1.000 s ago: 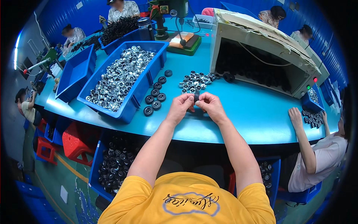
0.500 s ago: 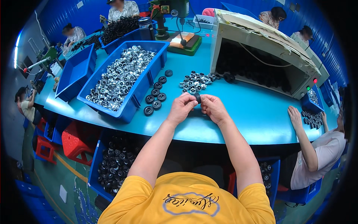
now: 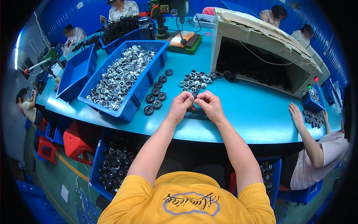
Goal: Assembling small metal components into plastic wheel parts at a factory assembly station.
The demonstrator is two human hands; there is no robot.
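Note:
My left hand [image 3: 181, 105] and my right hand [image 3: 210, 105] meet fingertip to fingertip above the turquoise table [image 3: 242, 115], pinching a small dark round part [image 3: 194, 96] between them. Just beyond the hands lies a loose heap of small silver and black parts [image 3: 196, 79]. To the left of my left hand, several black round discs [image 3: 156, 96] lie in rows on the table beside a blue bin [image 3: 128, 108] filled with shiny silver parts [image 3: 121, 76].
A beige box machine [image 3: 268, 44] with a dark opening stands at the back right. An empty blue bin [image 3: 76, 72] sits far left. A co-worker's hand [image 3: 297, 114] rests on the table at right near a small blue tray [image 3: 313, 108]. Bins of black parts [image 3: 115, 164] stand below the table.
Both hands have stayed together over the same spot; the fingers have shifted slightly around the small part held between them.

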